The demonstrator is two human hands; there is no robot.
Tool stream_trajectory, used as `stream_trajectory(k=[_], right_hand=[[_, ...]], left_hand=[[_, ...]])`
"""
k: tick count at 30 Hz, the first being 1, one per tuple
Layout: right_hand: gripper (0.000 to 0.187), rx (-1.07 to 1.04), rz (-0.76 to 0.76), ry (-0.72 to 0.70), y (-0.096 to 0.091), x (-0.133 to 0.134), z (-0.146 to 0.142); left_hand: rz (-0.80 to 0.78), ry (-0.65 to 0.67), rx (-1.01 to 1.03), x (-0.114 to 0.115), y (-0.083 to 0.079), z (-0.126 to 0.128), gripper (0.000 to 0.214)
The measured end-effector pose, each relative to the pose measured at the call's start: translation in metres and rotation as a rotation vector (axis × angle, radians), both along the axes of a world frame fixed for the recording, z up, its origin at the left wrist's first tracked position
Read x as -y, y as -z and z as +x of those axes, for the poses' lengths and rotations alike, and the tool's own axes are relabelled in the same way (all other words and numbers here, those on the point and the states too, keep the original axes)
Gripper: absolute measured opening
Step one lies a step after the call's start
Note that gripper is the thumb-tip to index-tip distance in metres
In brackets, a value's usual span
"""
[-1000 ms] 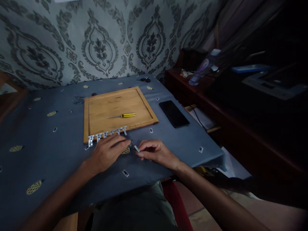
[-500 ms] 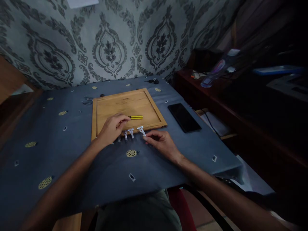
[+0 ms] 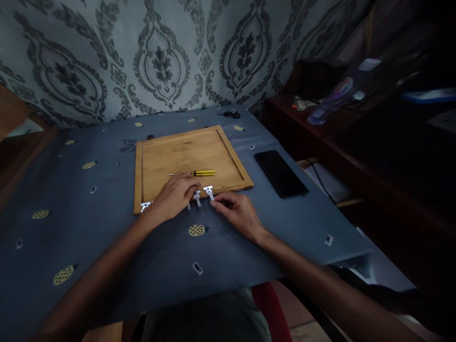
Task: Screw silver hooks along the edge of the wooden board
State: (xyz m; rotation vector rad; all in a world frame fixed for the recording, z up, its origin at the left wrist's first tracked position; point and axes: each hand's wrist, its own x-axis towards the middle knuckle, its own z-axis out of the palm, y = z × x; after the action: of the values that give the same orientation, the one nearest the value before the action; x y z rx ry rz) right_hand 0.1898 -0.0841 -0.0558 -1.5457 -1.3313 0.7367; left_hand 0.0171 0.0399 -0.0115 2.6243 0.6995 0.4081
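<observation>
A wooden framed board (image 3: 185,159) lies flat on the blue patterned tablecloth (image 3: 89,228). A yellow-and-black screwdriver (image 3: 199,173) rests on the board near its front rail. Small white metal brackets (image 3: 208,192) sit in a row along the board's front edge. My left hand (image 3: 174,195) lies on that edge with curled fingers and covers the middle brackets; one bracket (image 3: 145,205) shows to its left. My right hand (image 3: 237,211) pinches at the rightmost bracket with fingers closed, and whether it grips the bracket is unclear.
A black phone (image 3: 281,173) lies right of the board. Keys (image 3: 231,114) sit at the table's far edge. A dark wooden side cabinet (image 3: 320,137) at the right carries a plastic bottle (image 3: 331,100) and clutter. Patterned wallpaper backs the table.
Both hands moved from the cloth in front of the board up to its front edge. My right hand carried a small white piece there. The camera view shifted.
</observation>
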Motion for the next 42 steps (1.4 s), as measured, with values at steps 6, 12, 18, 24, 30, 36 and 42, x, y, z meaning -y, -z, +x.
stream_trajectory(k=[6,12,18,24,30,36,42], right_hand=[[0.014,0.083,-0.012,-0.049,-0.005,0.000,0.000],[0.015,0.137,0.019,-0.089,-0.011,0.001,-0.002],[0.012,0.140,0.027,-0.101,-0.012,0.001,-0.003],[0.012,0.129,0.010,-0.096,-0.011,0.000,-0.003],[0.015,0.130,-0.014,-0.097,-0.011,0.000,-0.003],[0.016,0.120,-0.006,-0.086,-0.010,0.000,-0.004],[0.016,0.103,0.008,-0.099,-0.010,-0.001,-0.003]], left_hand=[[-0.011,-0.003,-0.019,0.001,-0.001,-0.001,0.027],[-0.011,0.005,-0.030,0.002,-0.003,-0.001,0.036],[-0.034,0.010,-0.054,0.004,-0.005,0.000,0.038],[-0.020,0.019,-0.049,0.004,-0.004,0.000,0.040],[-0.011,0.033,-0.084,0.004,-0.006,0.000,0.039],[-0.009,0.042,-0.090,0.003,-0.007,0.000,0.037],[-0.024,0.035,-0.079,0.003,-0.007,-0.001,0.040]])
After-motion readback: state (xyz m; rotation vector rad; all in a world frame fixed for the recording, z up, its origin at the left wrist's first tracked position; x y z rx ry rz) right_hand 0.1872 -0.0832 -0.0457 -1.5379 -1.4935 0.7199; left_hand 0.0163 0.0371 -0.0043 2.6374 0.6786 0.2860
